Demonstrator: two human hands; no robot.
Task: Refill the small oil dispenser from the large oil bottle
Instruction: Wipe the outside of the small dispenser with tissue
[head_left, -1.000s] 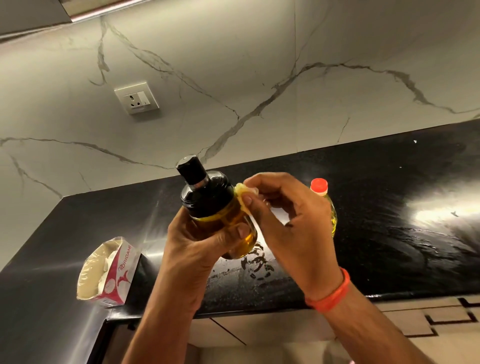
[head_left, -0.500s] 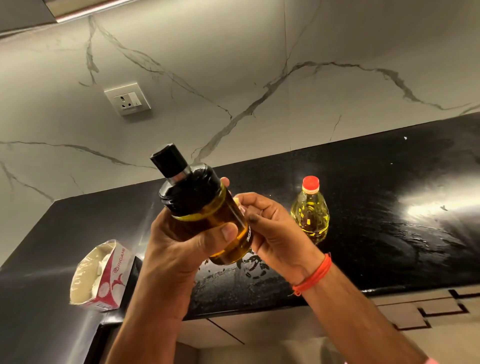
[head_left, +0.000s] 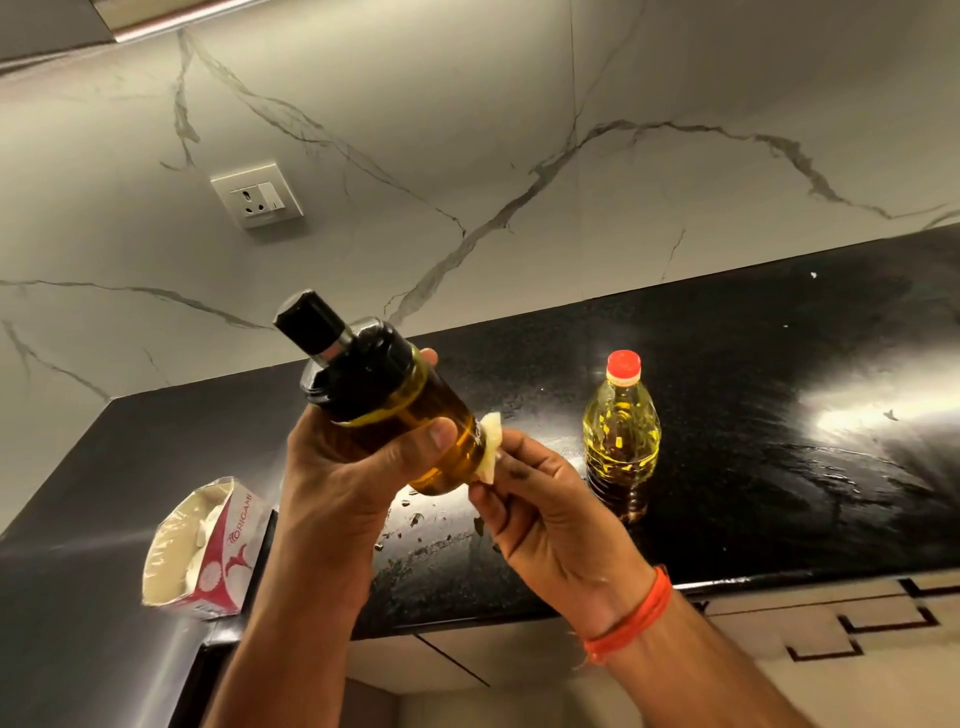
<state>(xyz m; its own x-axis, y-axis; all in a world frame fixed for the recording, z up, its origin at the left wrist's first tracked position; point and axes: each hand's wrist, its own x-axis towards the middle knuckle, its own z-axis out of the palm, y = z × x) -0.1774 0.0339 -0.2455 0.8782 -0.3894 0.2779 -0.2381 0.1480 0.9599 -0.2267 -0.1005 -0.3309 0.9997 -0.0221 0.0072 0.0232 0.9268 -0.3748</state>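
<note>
We see the left hand (head_left: 337, 483) gripping the tilted dispenser (head_left: 395, 410); the right hand (head_left: 550, 514) pinches a tissue (head_left: 491, 449) against it; oily glass may slip from the fingers.

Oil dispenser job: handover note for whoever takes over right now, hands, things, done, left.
Left hand: grips the small oil dispenser, tilted in the air over the counter, black cap on.
Right hand: pinches a small tissue wad against the dispenser's lower end.
Large oil bottle: upright on the counter, right of the hands, red cap on, untouched.
Tissue box: at the counter's left edge.
Done: dispenser looks filled and capped, big bottle closed.
Left: probably finish wiping, set the dispenser down, bin the tissue; oily marks on the counter below.
</note>
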